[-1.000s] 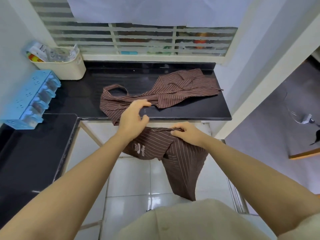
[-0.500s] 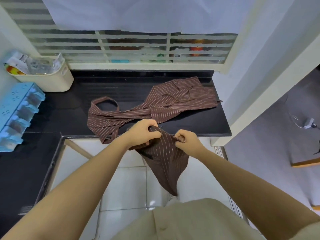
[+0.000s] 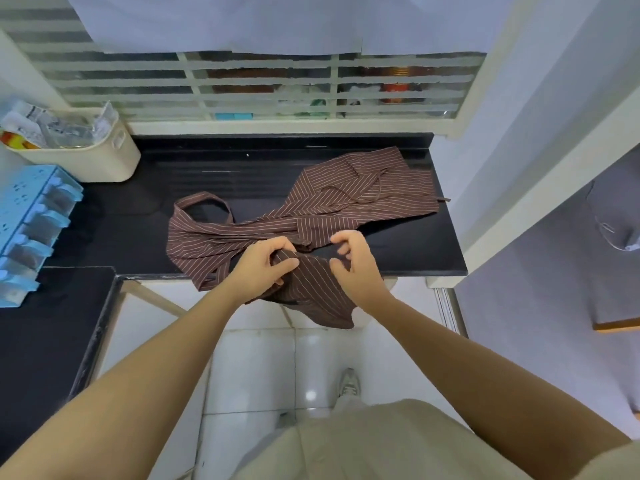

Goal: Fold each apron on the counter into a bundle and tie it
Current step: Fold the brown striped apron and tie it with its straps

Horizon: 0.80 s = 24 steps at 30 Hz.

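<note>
Apron (image 3: 313,289) over counter (image 3: 415,252) edge | left hand (image 3: 265,268) grips it | right hand (image 3: 355,263) beside (grip unclear)

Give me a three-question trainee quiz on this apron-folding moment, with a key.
1. True or false: the left hand grips the held apron, which hangs past the counter edge.
2. Where does the second apron lie? A. spread on the black counter B. on the floor C. in the cream bin
3. Fill in: that apron's neck loop lies toward the person's ____ side.
Key: 1 true; 2 A; 3 left.
</note>
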Tool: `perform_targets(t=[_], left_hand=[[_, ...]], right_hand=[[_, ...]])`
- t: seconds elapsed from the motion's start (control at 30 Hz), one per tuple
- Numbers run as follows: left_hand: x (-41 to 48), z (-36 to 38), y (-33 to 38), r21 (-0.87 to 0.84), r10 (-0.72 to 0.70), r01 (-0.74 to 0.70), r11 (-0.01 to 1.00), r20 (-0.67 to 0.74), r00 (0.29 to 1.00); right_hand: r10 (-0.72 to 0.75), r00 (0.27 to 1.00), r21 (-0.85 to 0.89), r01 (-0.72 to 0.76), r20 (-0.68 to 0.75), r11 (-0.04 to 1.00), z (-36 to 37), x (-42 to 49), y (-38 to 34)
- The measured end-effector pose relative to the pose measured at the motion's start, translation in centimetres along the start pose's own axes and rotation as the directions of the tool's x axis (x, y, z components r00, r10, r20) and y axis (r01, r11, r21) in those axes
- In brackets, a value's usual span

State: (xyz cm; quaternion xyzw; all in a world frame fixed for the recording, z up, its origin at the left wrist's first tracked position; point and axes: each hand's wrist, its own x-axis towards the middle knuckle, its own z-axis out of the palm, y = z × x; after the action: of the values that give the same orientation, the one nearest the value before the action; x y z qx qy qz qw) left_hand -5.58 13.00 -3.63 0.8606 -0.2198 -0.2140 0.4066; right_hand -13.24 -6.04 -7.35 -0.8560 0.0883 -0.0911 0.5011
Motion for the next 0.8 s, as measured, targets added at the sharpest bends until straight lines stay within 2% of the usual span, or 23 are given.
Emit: perform_targets(t=[0.07,0.13,0.17,0.2,0.27,0.33,0.37,0.43,0.53,0.7,0.73,0.77,0.8], left_hand=[[-0.8,-0.3,-0.7,0.014,0.011,-0.011,1.0,-0.038,0.999],[-1.6,-0.5,-1.3,0.046,0.036,-0.032,0.998,-0.099,0.994],[-2.2,-0.7,-1.7,0.055,0.046,-0.04,0.998,-0.128,0.991],[-2.6,-0.9,-1.9,0.049,0.046,-0.039,0.998,-0.149,0.988],[-3.7,-1.3,-2.4,0.013,0.038,-0.037,0.999,-0.13,0.991],[-4.8,-1.6,-2.7,0.002,0.046,-0.046,0.999,-0.072,0.996],[-5.5,-1.9,-3.1,0.007,0.055,-0.055,0.998,-0.052,0.997],[-6.3,-2.1,-3.6,0.006,0.072,-0.071,0.997,-0.051,0.996],[-7.5,-2.5,-4.9,0.051,0.093,-0.089,0.995,-0.089,0.992],[-8.9,-3.8,-7.1,0.071,0.104,-0.095,0.993,-0.134,0.985],[-9.1,-4.0,-7.5,0.081,0.106,-0.095,0.992,-0.15,0.983],[-9.3,-4.2,-7.9,0.093,0.106,-0.092,0.991,-0.168,0.98],[-9.5,-4.3,-8.2,0.11,0.107,-0.088,0.99,-0.185,0.977]], right_hand=[[-0.002,0.979,-0.017,0.005,0.206,1.0,0.5,-0.8,-0.7],[0.023,0.898,-0.089,0.018,0.44,0.996,1.4,-2.2,-1.1],[0.06,0.862,-0.117,-0.001,0.503,0.993,2.2,-3.1,-1.1],[0.095,0.857,-0.119,-0.04,0.507,0.992,2.9,-3.7,-1.2],[0.135,0.933,-0.022,-0.136,0.332,0.99,4.3,-4.8,-1.9],[0.125,0.982,0.103,-0.14,0.138,0.985,5.1,-5.3,-2.7],[0.11,0.983,0.135,-0.13,0.145,0.982,5.5,-5.6,-3.0],[0.085,0.946,0.116,-0.126,0.312,0.985,6.0,-6.0,-3.6],[0.11,0.84,0.015,-0.139,0.531,0.99,7.1,-6.7,-4.5],[-0.033,0.872,0.096,-0.016,0.489,0.995,10.1,-8.7,-5.3],[-0.016,0.858,0.121,-0.054,0.514,0.991,10.6,-9.1,-5.6],[0.034,0.813,0.12,-0.126,0.581,0.985,11.0,-9.6,-5.8],[0.124,0.731,0.067,-0.227,0.67,0.972,11.2,-9.8,-6.0]])
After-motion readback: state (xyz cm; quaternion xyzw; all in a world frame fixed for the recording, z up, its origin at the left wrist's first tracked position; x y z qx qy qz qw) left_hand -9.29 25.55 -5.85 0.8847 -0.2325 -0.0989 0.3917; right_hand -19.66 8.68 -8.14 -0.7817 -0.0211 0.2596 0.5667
